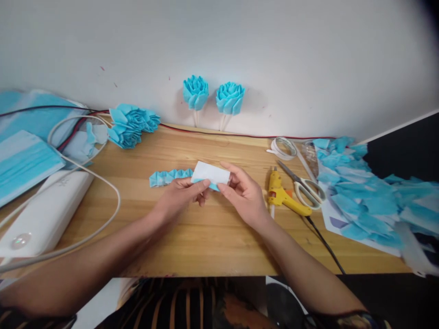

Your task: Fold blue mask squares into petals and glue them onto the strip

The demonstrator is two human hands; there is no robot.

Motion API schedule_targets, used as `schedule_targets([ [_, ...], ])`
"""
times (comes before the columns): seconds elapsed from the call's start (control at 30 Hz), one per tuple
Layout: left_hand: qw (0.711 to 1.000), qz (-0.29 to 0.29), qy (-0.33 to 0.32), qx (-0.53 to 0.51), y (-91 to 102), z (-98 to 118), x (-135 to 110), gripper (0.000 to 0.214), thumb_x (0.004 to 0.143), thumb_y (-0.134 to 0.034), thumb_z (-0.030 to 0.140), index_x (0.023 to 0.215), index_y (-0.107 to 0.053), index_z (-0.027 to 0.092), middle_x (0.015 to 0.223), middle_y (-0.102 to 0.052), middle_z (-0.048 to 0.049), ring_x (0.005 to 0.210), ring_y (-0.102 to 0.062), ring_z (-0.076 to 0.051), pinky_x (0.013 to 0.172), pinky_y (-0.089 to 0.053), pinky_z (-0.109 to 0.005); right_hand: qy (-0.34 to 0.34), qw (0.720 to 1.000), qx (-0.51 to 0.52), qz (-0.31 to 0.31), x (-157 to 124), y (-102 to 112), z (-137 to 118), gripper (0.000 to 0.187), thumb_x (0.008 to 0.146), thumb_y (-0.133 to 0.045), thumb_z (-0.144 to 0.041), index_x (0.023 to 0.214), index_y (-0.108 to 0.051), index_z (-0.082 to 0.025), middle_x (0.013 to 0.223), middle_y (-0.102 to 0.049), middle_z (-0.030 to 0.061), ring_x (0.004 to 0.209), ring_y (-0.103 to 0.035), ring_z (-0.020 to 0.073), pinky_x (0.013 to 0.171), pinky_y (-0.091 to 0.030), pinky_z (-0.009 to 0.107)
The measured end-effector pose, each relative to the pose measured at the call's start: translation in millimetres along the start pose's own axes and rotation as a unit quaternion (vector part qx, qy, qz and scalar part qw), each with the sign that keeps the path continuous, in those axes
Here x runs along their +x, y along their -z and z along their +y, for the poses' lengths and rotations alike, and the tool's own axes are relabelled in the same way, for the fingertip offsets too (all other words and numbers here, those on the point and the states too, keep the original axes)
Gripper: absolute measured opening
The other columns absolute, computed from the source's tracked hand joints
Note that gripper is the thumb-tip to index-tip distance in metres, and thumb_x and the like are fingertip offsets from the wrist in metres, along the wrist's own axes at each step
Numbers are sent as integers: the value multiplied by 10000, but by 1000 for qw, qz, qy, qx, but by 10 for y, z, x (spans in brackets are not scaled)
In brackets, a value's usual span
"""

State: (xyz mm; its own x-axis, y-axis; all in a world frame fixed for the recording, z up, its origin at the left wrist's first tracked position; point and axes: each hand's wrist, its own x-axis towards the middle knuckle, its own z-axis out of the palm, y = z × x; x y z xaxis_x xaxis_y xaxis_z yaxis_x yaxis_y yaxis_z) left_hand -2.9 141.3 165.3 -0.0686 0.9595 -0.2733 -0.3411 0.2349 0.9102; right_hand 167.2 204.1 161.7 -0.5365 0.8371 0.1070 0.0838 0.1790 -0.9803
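Across the top of the frame, a pale wall [291, 55]; beneath, from far left to far right, a wooden desk [151, 246]. Along the right side, a loose heap of blue pieces [363, 196], crowding that end. At upper left, blue-and-white sheets [37, 116], with a white oblong device [48, 224] below them and a white cable [120, 201] looped across, close to the left forearm. At center, left hand [183, 196] and right hand [248, 201], both with thumb and fingers grasping the same small item. Left of upper center, a bunch of blue paper-like flowers [128, 125]; right of center, a yellow glue gun [275, 185] just beside the right hand, then scissors [290, 171], blades toward the wall. At top center, two stemmed flowers [195, 92], upright against the wall. Just beyond the left fingers, a pleated blue strip [168, 177]; contact with the held item impossible to tell. At upper right of center, a roll of white tape [287, 156]. Smallest, mid-frame between the hands, the white-and-blue piece [211, 172], blue on its near side. Front edge of the desk under both forearms; widest room for moving between forearms and below the hands, less toward the wall, least toward the glue gun.
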Motion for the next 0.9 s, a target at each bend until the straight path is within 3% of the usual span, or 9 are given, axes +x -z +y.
schedule_targets([
  [0.13,996,7,12,-83,0,26,18,267,724,-805,373,710,-681,137,667,-638,-22,615,-542,-119,570,-422,-254,9,999,18,35,41,90,-30,414,888,-633,-274,1298,-574,-253,800,-627,-27,687,-596,114,688,-524,279],
  [0.27,994,18,19,-103,-4,40,22,267,705,-822,351,691,-683,124,646,-638,-26,603,-546,-116,570,-424,-251,8,997,50,54,57,157,-37,338,928,-605,-324,1258,-601,-251,852,-673,-6,703,-621,113,700,-544,287],
  [0.4,995,18,29,-96,-12,42,9,261,698,-824,341,686,-687,119,648,-649,-30,599,-555,-116,571,-425,-250,1,999,39,27,39,152,-56,386,921,-612,-367,1290,-583,-259,921,-659,13,803,-634,141,762,-543,313],
  [0.6,999,13,16,-37,-8,8,-7,261,727,-799,361,695,-688,127,637,-652,-21,582,-547,-115,569,-413,-257,-35,998,-22,-47,17,73,-67,586,850,-659,-273,1411,-489,-264,933,-642,26,795,-612,160,739,-530,325],
  [0.9,996,-41,1,-80,-5,-50,13,360,788,-754,481,836,-688,130,752,-661,-40,666,-576,-133,583,-454,-253,1,999,-41,-34,-12,81,22,505,881,-616,-254,1380,-541,-276,1087,-693,57,929,-648,187,861,-543,373],
])
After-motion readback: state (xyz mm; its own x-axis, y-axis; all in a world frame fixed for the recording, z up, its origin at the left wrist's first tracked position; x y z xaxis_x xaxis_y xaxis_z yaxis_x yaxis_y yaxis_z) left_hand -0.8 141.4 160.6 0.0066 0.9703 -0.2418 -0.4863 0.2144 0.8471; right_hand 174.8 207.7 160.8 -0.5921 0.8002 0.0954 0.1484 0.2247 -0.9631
